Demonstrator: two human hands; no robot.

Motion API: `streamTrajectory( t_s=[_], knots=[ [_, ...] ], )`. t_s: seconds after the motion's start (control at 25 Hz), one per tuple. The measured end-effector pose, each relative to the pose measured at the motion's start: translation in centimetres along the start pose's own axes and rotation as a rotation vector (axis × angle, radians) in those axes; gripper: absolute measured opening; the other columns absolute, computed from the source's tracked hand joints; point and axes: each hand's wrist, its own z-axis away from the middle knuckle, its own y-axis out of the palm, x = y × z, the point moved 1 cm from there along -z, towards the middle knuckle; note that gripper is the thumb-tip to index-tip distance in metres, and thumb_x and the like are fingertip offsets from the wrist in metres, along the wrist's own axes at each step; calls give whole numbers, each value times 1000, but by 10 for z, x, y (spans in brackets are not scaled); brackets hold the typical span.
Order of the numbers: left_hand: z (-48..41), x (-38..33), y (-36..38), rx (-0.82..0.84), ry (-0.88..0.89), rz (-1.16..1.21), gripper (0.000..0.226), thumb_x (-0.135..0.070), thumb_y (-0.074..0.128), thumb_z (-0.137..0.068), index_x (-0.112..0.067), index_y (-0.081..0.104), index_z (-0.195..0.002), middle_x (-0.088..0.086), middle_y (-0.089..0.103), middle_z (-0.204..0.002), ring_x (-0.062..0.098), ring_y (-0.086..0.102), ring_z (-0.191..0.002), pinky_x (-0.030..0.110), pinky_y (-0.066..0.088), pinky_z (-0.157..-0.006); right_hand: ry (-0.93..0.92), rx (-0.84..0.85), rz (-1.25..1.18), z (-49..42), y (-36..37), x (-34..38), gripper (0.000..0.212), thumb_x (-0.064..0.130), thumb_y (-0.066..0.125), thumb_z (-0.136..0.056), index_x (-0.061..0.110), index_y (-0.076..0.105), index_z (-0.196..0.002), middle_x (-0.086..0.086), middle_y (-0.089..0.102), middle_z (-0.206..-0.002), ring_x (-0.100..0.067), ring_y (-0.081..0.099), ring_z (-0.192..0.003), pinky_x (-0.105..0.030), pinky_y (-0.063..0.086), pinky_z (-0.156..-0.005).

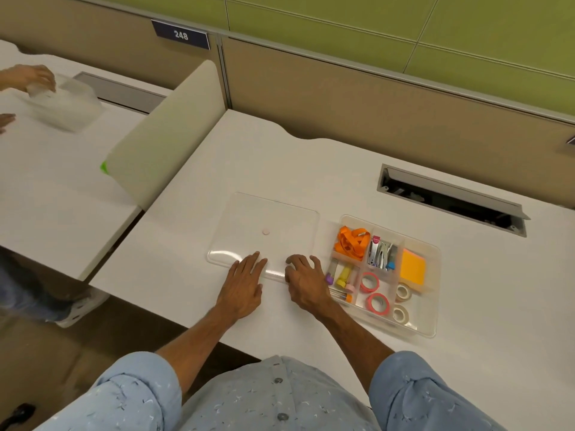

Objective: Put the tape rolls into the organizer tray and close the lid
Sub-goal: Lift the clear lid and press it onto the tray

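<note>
A clear organizer tray (432,329) sits on the white desk at the right. Two pink tape rolls (369,282) (378,303) and two pale tape rolls (404,292) (400,314) lie in its near compartments. The clear lid (264,219) lies flat on the desk left of the tray, apart from it. My left hand (244,284) rests flat on the lid's near edge, fingers spread. My right hand (303,283) sits at the lid's near right corner with fingers curled on its edge; whether it grips the lid I cannot tell.
The tray also holds an orange ribbon (353,242), clips (382,253), orange sticky notes (412,267) and markers (340,275). A cable slot (451,200) opens in the desk behind it. A divider panel (165,132) stands left; another person's hands (31,77) handle a clear box there.
</note>
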Motion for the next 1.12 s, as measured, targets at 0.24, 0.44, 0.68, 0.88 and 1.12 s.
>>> streamTrajectory(
  t_s=[0.24,0.44,0.68,0.88,1.12],
  knots=[
    [-18,-12,-20,-82,93,42,74,-23,55,-111,-26,11,-170,2,7,-181,23,10,-168,46,9,-139,-21,-103,-114,6,-12,1,28,33,60,-102,16,69,-124,0,54,-155,-20,53,-141,-47,28,-130],
    [-25,-17,-37,-293,71,147,60,2,56,-105,-20,46,-160,8,45,-168,25,39,-159,44,23,-136,-86,-245,-349,9,-30,-2,24,32,63,-99,21,66,-120,4,63,-140,-17,58,-130,-43,43,-117],
    [-26,-16,-58,-586,41,225,45,11,69,-84,-11,79,-123,10,79,-129,32,71,-126,57,42,-123,14,-156,-321,4,-50,-25,66,33,66,-99,28,42,-161,5,40,-170,-17,35,-159,-46,29,-131],
    [-34,-23,-84,-777,62,191,48,4,61,-81,-19,73,-121,-1,76,-121,28,65,-132,54,36,-125,153,-322,-422,-6,-54,-27,48,6,49,-107,27,60,-149,6,63,-152,-18,61,-140,-35,51,-115],
    [-51,-8,-108,-894,-263,241,88,-46,55,-104,-22,3,-171,5,0,-181,23,3,-169,53,5,-136,163,-504,-690,-17,-71,-27,26,5,47,-106,24,56,-121,7,81,-110,-21,78,-100,-40,61,-83]
  ],
)
